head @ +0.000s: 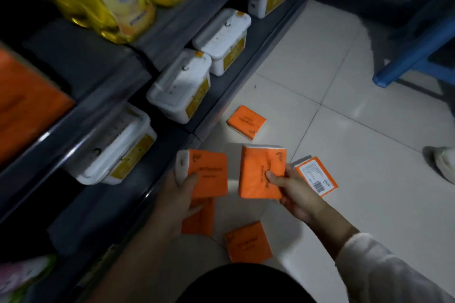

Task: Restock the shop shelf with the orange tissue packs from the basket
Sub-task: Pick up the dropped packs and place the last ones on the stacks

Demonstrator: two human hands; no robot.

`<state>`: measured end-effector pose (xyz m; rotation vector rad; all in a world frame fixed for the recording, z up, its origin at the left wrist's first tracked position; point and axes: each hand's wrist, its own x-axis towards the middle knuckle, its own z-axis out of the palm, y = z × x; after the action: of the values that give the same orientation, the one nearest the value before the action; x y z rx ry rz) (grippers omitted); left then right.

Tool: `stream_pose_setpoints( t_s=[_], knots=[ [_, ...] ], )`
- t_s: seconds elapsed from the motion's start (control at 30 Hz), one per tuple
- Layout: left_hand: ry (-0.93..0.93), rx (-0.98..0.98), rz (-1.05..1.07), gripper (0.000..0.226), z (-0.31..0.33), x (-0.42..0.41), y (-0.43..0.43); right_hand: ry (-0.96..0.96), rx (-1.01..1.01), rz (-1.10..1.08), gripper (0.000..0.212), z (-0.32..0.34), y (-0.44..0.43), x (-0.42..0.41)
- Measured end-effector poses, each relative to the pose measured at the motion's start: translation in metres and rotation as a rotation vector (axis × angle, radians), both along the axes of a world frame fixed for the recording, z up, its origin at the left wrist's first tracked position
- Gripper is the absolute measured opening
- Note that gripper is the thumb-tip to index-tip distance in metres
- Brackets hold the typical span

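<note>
Dim tiled floor [344, 130] by shelf [138, 204]. Left grip [177, 199] curls round orange tissue pack [209, 174]; second pack [198, 219] under that grip is half hidden, held or lying unclear. Right grip [293, 194] pinches another pack [258, 174]. Loose packs [246, 122] lie around both grips.

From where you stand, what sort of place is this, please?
Most likely a small shop aisle. Dark shelves hold a row of identical white tubs, with yellow bottles above, and matching orange tissue packs lie on the tiled floor.

Left hand [178, 194] gripping orange pack [209, 172], right hand [294, 192] another [261, 172] — tiled floor [344, 130]
</note>
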<state>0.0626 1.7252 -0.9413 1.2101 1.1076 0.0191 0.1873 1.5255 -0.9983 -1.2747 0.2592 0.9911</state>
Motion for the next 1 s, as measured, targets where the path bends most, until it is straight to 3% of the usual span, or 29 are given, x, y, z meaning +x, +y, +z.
stream_pose_setpoints(
  t_s=[0.1,0.17,0.3,0.43,0.6,0.73,0.8,0.87,0.93,1.0],
  knots=[
    [-0.08,0.028,0.076,0.031,0.042,-0.012,0.005,0.024,0.21,0.065,0.072,0.054,0.011,-0.003],
    [-0.177,0.031,0.102,0.032,0.071,-0.022,0.008,-0.066,0.253,0.178,0.088,0.09,0.021,-0.008],
    [-0.39,0.092,0.132,0.026,0.131,-0.046,0.016,-0.273,0.24,0.32,0.075,0.161,0.052,-0.028],
    [-0.543,0.232,0.084,0.051,0.185,-0.081,0.023,-0.435,0.243,0.304,0.046,0.215,0.079,-0.051],
    [-0.5,0.418,0.068,0.086,0.231,-0.131,0.03,-0.587,0.26,0.313,0.05,0.263,0.109,-0.091],
    [-0.538,0.565,0.212,0.071,0.241,-0.162,0.04,-0.719,0.297,0.326,0.042,0.294,0.136,-0.125],
    [-0.568,0.633,0.299,0.06,0.242,-0.174,0.051,-0.787,0.293,0.316,0.049,0.305,0.15,-0.14],
    [-0.59,0.638,0.373,0.059,0.245,-0.186,0.063,-0.762,0.317,0.34,0.067,0.308,0.166,-0.151],
    [-0.569,0.625,0.438,0.073,0.246,-0.196,0.074,-0.682,0.369,0.394,0.084,0.304,0.182,-0.163],
    [-0.553,0.621,0.494,0.086,0.246,-0.205,0.085,-0.651,0.4,0.455,0.064,0.302,0.197,-0.175]
  ],
)
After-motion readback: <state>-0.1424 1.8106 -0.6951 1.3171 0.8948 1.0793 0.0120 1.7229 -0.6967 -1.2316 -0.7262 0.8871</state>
